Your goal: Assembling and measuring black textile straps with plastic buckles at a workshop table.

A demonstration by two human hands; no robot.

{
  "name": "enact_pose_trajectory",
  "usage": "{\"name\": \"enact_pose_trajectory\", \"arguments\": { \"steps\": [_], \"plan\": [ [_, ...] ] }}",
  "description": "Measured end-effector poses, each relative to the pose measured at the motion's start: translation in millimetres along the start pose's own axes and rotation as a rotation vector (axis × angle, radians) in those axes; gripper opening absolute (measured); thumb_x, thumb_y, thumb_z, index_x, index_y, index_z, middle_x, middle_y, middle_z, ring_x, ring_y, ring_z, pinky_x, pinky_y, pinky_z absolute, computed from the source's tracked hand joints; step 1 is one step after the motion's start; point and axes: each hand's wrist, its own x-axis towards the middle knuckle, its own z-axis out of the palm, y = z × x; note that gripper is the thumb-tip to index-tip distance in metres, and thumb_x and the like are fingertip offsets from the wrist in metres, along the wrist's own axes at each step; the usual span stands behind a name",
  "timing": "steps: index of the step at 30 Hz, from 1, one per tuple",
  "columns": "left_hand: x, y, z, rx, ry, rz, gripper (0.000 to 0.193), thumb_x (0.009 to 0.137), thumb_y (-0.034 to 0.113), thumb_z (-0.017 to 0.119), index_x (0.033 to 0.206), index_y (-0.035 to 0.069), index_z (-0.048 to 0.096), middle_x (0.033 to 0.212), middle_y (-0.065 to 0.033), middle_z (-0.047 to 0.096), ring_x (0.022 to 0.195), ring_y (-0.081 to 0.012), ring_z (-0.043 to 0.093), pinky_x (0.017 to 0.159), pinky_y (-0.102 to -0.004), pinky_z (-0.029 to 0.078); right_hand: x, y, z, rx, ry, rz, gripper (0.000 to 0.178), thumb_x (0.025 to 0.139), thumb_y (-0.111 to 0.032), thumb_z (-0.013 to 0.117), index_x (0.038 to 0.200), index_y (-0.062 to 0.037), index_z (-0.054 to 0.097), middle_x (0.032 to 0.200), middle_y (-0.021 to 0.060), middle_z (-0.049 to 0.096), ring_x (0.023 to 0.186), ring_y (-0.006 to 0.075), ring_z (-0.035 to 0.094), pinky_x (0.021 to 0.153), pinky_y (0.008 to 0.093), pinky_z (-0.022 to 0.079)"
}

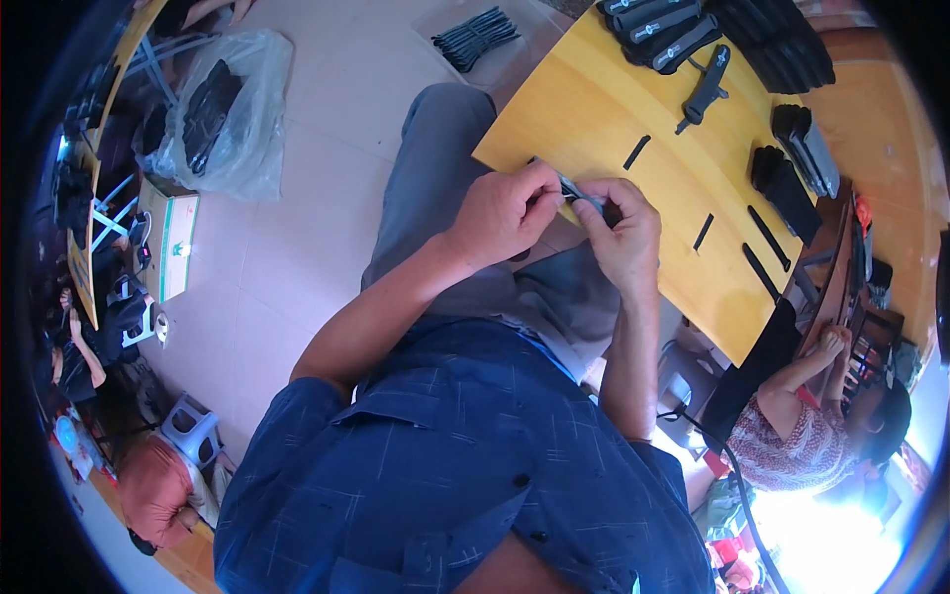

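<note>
Head view: the work is held over the near edge of the table (584,109), above the seated person's lap. Step in hand, as judged from where I stand: two-handed fingertip handling of one small dark piece (570,190).

Grip, left hand (507,216): thumb and forefinger are closed in a pinch at the piece; the exact contact point is hidden. Grip, right hand (623,230): thumb presses on top, fingers curl beneath, with the piece clamped between them. Neither hand stands open.

Position of parts: the piece lies between both hands. On the table to the right are two short strips (637,152), well apart from each other, and two long strips (769,239) near the far edge. A dark strapped item (704,94) lies below the padded stack (658,35).

Next move, as a judgement: it calls for a steady right-hand clamp while the left fingertips make fine adjustments. Caution: a slack pinch could let the piece slip lapward.
</note>
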Motion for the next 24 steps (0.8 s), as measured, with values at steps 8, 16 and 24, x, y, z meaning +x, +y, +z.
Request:
{"name": "enact_pose_trajectory", "arguments": {
  "steps": [8,16,24],
  "plan": [
    [1,13,0,-0.007,0.045,-0.097,0.013,0.094,0.008,0.068,0.105,0.005,0.061,0.072,-0.0118,0.066,0.063,-0.0288,0.068,0.058,-0.0367,0.050,1,-2,0,-0.018,-0.006,0.012,0.014,0.085,0.000,0.077,0.098,-0.0013,0.073,0.085,0.0088,0.067,0.073,0.0176,0.064,0.068,0.0301,0.051],
    [2,13,1,0.098,0.019,-0.065,0.018,0.095,0.010,0.067,0.111,0.007,0.062,0.070,-0.0119,0.066,0.063,-0.0308,0.068,0.058,-0.0392,0.051,1,3,3,0.014,0.000,0.019,0.013,0.086,-0.001,0.077,0.098,-0.0006,0.073,0.085,0.0088,0.068,0.073,0.0171,0.064,0.069,0.0301,0.051],
    [6,4,3,0.107,0.057,0.062,0.015,0.091,0.007,0.069,0.106,0.010,0.069,0.073,-0.0119,0.068,0.061,-0.0284,0.068,0.056,-0.0380,0.051,3,8,0,0.036,-0.037,0.076,0.013,0.086,-0.001,0.078,0.098,-0.0007,0.073,0.085,0.0079,0.067,0.071,0.0147,0.062,0.067,0.0281,0.050]
  ]
}}
